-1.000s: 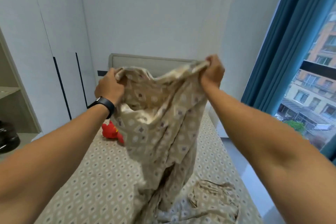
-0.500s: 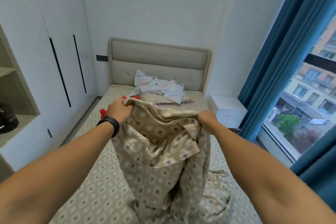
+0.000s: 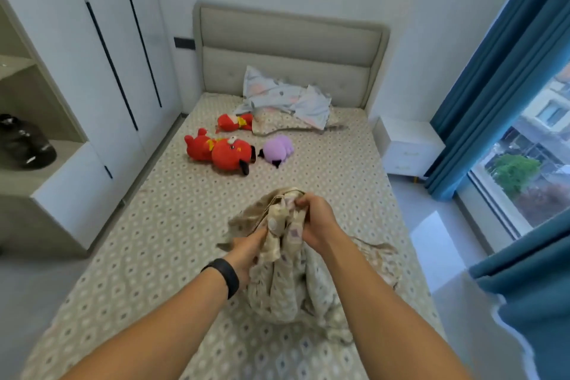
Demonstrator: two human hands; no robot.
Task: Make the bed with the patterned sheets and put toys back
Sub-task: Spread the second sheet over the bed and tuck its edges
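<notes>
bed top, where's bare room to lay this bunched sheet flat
Free: the patterned mattress between the large red plush toy and the bunched beige patterned sheet gripped by the left hand and right hand. Crowded: near the grey padded headboard.

Bunched beige patterned sheet (image 3: 287,281) on bed (image 3: 154,241); plush toys (image 3: 228,154) beyond.

A home bedroom: a bed (image 3: 191,225) with padded headboard (image 3: 290,49), white wardrobe (image 3: 101,49) along its left edge, nightstand (image 3: 407,145) and blue curtains (image 3: 493,95) by the window.
</notes>
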